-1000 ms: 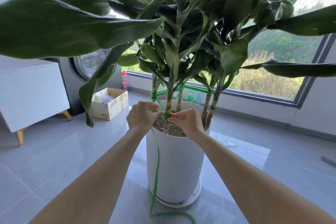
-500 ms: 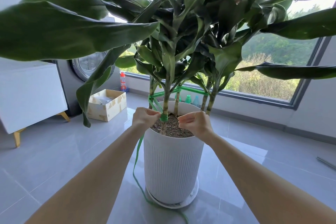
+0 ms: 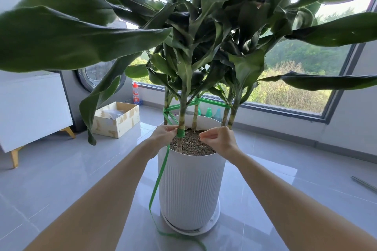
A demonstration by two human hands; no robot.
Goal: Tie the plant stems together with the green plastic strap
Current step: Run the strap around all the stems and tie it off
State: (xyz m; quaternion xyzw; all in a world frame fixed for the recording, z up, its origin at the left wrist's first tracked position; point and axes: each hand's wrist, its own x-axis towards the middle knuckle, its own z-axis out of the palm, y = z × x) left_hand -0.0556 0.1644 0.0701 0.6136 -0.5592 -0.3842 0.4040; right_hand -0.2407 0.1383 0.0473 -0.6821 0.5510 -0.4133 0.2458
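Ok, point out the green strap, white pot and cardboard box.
green strap [image 3: 180,133], head view, wrap on front stem.
white pot [image 3: 191,189], head view, ribbed wall.
cardboard box [image 3: 106,124], head view, near wall.

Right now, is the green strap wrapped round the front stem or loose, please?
Wrapped: the green strap coils round the front stem; its tail hangs floorward.

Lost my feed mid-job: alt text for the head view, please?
The left hand pinches the green plastic strap wrapped round the front plant stem in a tall ribbed white pot; the right hand hovers nearby, fingers curled. The strap's tail trails onto the grey floor.
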